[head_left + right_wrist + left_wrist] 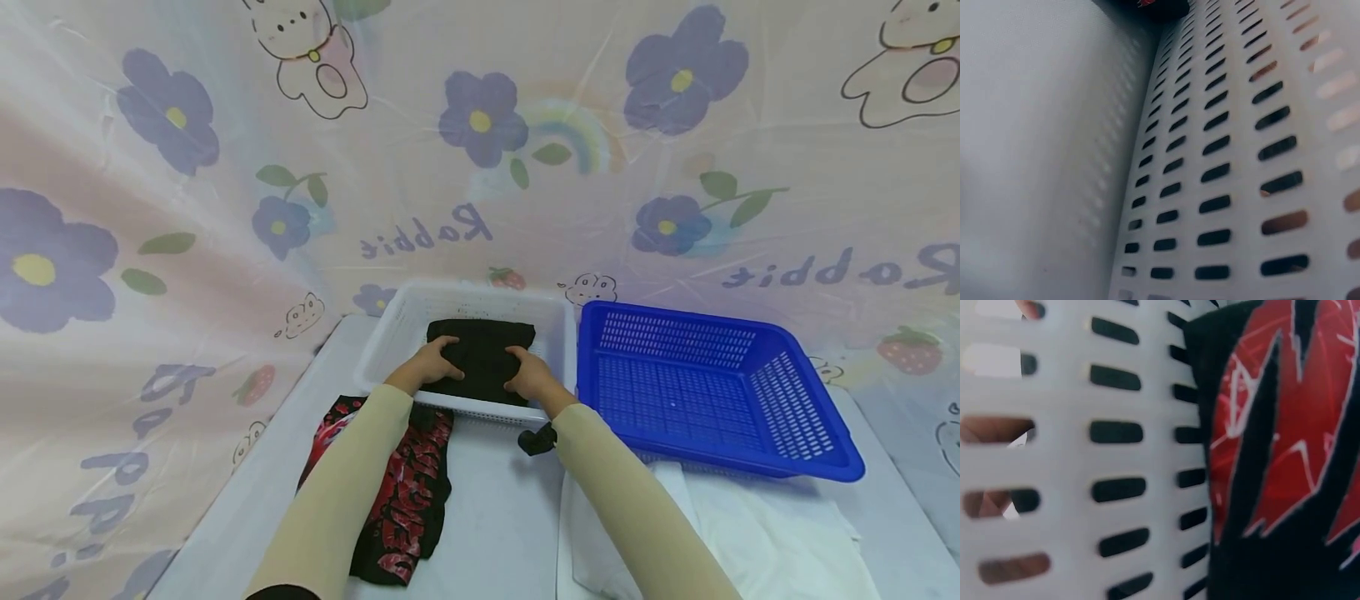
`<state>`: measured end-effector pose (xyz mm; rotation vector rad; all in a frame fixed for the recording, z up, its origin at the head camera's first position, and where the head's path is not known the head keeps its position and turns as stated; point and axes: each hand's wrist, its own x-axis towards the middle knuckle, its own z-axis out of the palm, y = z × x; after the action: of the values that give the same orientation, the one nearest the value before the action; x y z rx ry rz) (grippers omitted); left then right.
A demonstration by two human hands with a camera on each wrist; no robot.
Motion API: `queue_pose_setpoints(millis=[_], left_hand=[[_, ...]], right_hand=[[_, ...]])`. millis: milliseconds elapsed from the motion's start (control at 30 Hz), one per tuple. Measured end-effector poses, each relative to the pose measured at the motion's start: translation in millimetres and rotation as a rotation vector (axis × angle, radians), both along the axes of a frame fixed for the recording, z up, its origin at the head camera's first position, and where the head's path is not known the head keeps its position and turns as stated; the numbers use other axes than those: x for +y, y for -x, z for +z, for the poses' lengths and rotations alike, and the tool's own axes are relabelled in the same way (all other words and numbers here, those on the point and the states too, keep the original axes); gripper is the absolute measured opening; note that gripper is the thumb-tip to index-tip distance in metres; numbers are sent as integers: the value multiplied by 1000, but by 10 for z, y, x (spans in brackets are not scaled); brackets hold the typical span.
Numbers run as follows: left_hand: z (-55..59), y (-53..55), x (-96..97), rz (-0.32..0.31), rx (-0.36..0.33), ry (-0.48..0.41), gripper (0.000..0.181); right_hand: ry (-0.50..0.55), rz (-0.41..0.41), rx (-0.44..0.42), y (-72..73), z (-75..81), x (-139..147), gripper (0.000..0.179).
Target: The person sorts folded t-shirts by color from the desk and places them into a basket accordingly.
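A folded black cloth (483,358) lies in the white perforated basket (465,406). My left hand (431,364) rests on its left side, thumb and forefinger spread over the cloth. On the opposite side, my right hand (534,377) touches the cloth with fingers spread too. The undersides of both hands are hidden. A black garment with red print (408,500) lies before the basket, partly under the left sleeve. Close up in the left wrist view, the printed garment (1285,425) sits beside the basket wall (1066,462). Bits of skin and dark cloth show through the basket slots (1235,150) in the right wrist view.
A blue perforated basket (675,408) stands right of the white one. White cloth (765,533) lies in front of it, partly under the right sleeve. A small black object (537,440) is beside the right wrist. A printed curtain (555,208) hangs behind the white table (495,517).
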<state>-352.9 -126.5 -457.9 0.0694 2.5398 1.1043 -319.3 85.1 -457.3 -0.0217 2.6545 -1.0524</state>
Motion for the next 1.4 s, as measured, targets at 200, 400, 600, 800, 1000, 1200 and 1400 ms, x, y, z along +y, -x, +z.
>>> queue_pose_setpoints(millis=[200, 400, 600, 800, 1000, 1200, 1400], left_hand=[[77, -14, -42, -15, 57, 28, 75], [268, -69, -104, -38, 103, -2, 73], [457, -212, -204, -69, 154, -49, 69], [587, -422, -352, -81, 215, -113, 64], [640, -664, -430, -113, 298, -228, 60], [672, -1014, -510, -149, 393, -291, 56], [577, -1416, -689, -152, 436, -311, 49]], right_hand=[[-32, -13, 108, -54, 27, -13, 71], [-67, -44, 191, -136, 165, -24, 71], [-6, -17, 249, -284, 310, -11, 70], [106, 35, 329, -510, 417, -21, 64], [250, 72, 412, -785, 521, -41, 55], [337, 133, 450, -1047, 584, -86, 48], [442, 192, 372, -1258, 544, -147, 49]])
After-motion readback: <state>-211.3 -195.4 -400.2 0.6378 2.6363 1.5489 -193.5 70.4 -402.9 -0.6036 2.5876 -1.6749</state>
